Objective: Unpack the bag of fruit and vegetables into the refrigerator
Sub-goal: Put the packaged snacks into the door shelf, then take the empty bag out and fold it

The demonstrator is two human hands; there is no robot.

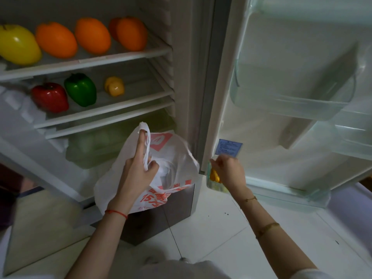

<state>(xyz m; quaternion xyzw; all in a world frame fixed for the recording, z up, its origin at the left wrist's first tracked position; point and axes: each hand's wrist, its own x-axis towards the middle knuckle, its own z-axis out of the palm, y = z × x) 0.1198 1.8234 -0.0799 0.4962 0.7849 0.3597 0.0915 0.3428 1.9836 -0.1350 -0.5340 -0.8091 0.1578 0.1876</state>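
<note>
My left hand (138, 168) grips the handles of a white plastic bag (177, 158) with red print, held up in front of the open refrigerator. My right hand (229, 171) holds a small yellow-orange item (213, 176) at the bottom door bin (261, 186); what the item is stays unclear. On the top shelf (84, 61) lie a yellow fruit (18, 44) and three oranges (92, 35). The second shelf (112, 109) carries a red pepper (50, 97), a green pepper (80, 89) and a small yellow pepper (114, 86).
A translucent crisper drawer (94, 146) with greenish contents sits under the shelves. The open door carries clear bins (291, 105) on the right. A blue label (229, 148) is stuck low on the door. White tiled floor (221, 234) lies below.
</note>
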